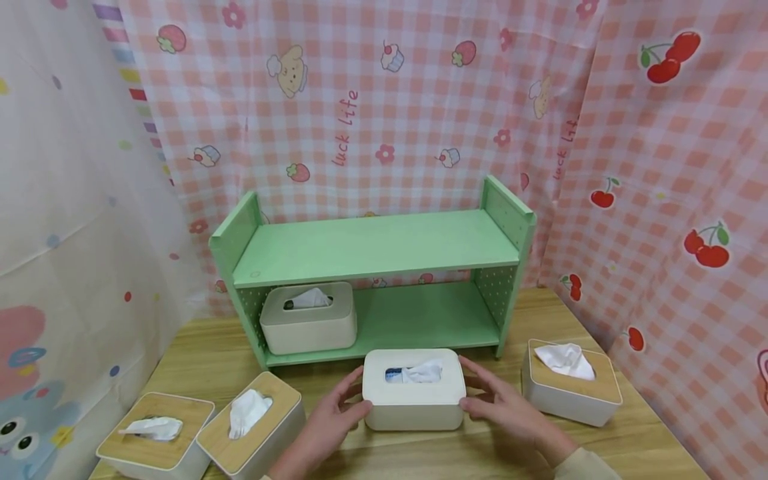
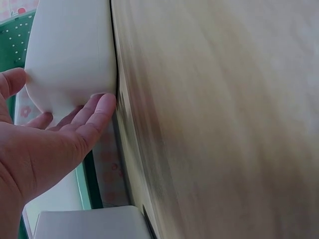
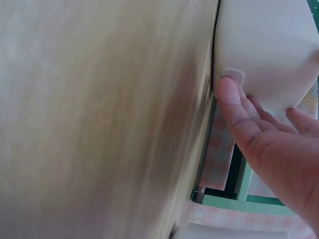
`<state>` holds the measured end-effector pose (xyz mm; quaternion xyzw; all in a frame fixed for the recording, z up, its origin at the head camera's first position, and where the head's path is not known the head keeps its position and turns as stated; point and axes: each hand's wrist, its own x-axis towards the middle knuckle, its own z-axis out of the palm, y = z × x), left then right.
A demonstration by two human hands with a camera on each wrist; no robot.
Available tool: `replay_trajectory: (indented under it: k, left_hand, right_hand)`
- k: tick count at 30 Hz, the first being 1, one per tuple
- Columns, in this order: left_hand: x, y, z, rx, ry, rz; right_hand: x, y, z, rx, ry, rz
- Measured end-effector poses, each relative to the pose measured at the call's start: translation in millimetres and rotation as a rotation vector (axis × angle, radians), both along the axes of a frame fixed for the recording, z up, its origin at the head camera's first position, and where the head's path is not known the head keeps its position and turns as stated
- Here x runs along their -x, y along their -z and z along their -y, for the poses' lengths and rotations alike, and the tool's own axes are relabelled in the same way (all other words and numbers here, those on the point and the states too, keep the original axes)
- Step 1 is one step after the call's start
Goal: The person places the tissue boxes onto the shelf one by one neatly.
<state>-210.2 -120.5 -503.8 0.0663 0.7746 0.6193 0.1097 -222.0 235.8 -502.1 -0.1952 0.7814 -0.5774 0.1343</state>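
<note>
A white tissue box [image 1: 414,417] with a white lid and a tissue poking from its slot is at the table's middle, just in front of the green shelf. My left hand [image 1: 333,417] grips its left end, thumb at the front corner and fingers along the side. At the opposite end my right hand [image 1: 501,407] holds it the same way. In the left wrist view, the fingertips [image 2: 105,103] touch the box's side low down, near the wood. The right wrist view shows fingertips [image 3: 229,89] against the other side, also near the bottom.
A similar white-lidded tissue box [image 1: 309,331] sits at the left of the lower tier of the green shelf [image 1: 384,243]. Two wood-lidded tissue boxes, one outer [image 1: 153,407] and one inner [image 1: 273,400], stand at left. Another wood-lidded box [image 1: 564,397] stands at right.
</note>
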Motion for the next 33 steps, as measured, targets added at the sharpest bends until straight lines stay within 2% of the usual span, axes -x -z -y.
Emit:
replay_trajectory:
  k: [5, 20, 27, 33]
  left_hand:
    - [0.1, -1.0, 0.2, 0.006, 0.002, 0.015]
    - [-0.9, -0.8, 2.8, -0.006, -0.002, 0.022]
    - [-2.9, -0.3, 3.3, -0.016, -0.006, 0.044]
    - [-7.1, -3.5, 3.9, -0.013, -0.02, 0.007]
  right_hand:
    - [1.2, 1.0, 1.4, -0.012, -0.001, -0.016]
    - [3.0, 1.8, 2.5, 0.035, -0.003, 0.055]
    - [2.6, 2.2, 5.8, 0.064, -0.008, 0.058]
    - [0.2, -2.9, 8.2, 0.051, 0.009, 0.051]
